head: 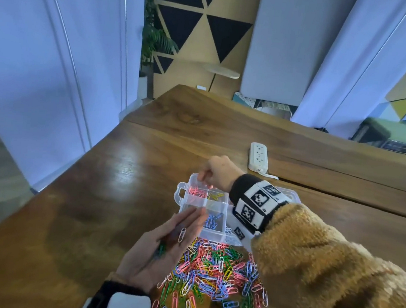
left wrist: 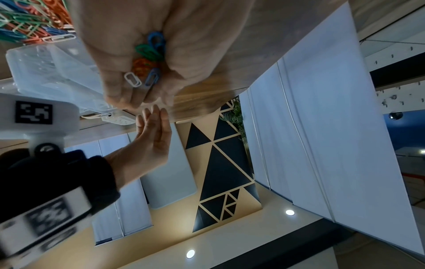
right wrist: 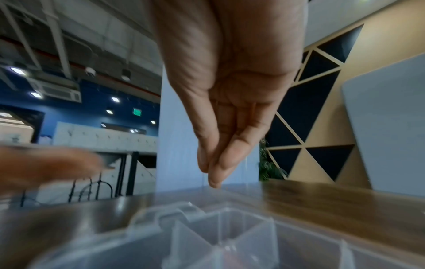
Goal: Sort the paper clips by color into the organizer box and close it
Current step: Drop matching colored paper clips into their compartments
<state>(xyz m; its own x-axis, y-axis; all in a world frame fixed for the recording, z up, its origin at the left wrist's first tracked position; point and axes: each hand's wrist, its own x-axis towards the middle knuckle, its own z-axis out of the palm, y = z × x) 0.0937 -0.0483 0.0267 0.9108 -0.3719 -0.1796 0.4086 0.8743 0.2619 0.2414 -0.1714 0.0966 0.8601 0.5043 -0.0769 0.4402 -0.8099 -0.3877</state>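
A clear organizer box (head: 193, 206) lies open on the wooden table, with pink clips (head: 197, 192), yellow clips (head: 215, 196) and blue clips (head: 212, 222) in separate compartments. A big mixed pile of paper clips (head: 215, 271) lies just in front of it. My left hand (head: 163, 244) is palm up beside the box, carrying several clips (left wrist: 149, 54), among them a white one (head: 182, 234) and green ones. My right hand (head: 204, 181) hangs over the pink compartment, fingers (right wrist: 218, 163) straight, together and pointing down; no clip shows between them.
A white power strip (head: 258, 156) lies on the table (head: 119, 183) behind the box. The box's lid (head: 291, 195) lies flat to the right, partly under my right wrist. Bare wood stretches to the left, and the table's left edge runs diagonally there.
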